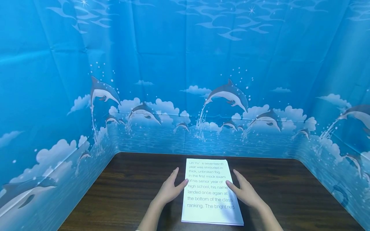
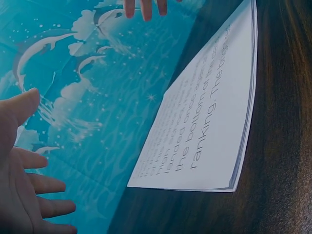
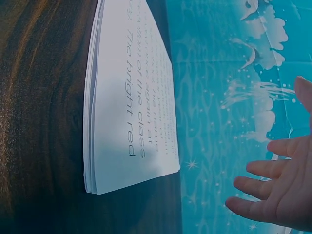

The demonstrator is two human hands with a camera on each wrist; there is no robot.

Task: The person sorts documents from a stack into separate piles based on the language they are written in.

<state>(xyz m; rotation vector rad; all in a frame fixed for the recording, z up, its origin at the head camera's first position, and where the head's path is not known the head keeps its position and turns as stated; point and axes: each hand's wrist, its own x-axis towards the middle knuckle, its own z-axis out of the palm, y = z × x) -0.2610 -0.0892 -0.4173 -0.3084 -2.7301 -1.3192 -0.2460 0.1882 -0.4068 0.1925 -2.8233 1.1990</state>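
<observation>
A stack of white printed paper sheets lies on the dark wooden table, its large English text facing me. My left hand is held at the stack's left edge, fingers extended, thumb overlapping that edge in the head view. On the opposite side my right hand mirrors it, its thumb overlapping the right edge. Both wrist views show the palms with spread fingers and nothing in them. Several sheet edges show along the near side of the stack in the right wrist view.
The brown wood-grain table has rounded far corners. A blue curtain printed with dolphins, clouds and waves stands along its back and both sides. Bare wood shows to the left and right of the paper.
</observation>
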